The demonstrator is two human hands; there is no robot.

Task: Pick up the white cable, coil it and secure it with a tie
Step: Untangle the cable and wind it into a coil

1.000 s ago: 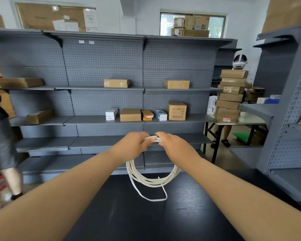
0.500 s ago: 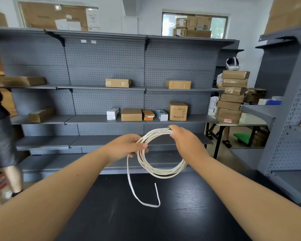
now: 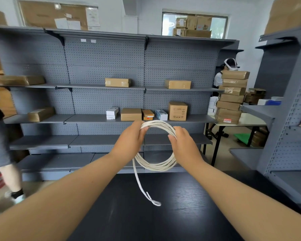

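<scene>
Left hand (image 3: pixel 130 141) grips the upper left of the white cable (image 3: pixel 156 166), fingers wrapped round the bundled turns; right hand (image 3: pixel 182 145) clasps the right side of the same coil, fingers curled over the strands. Both clenched on it. Coil held up in the air, roughly upright, facing the camera, above the far edge of the black counter (image 3: pixel 181 214), not touching it.

Several turns lie close together in a loose ring. One tail (image 3: pixel 141 185) drops from the lower left of the ring and hangs down toward the counter, end bent back on itself; whether the tip touches the surface, can't tell.

Handling, my read: light, thin, flexible, with some spring, so the turns will likely fan apart if either grip loosens. Smooth jacket, probably a bit slippery. Not fragile, but sharp kinks are best avoided. Best hold is pinching all turns together at one spot on the ring, leaving the other hand free to gather the tail and wrap a tie. No tie visible anywhere, so securing looks not yet done.

Behind: grey shelving (image 3: pixel 104 87) with cardboard boxes (image 3: pixel 177 111), well apart from the coil.
</scene>
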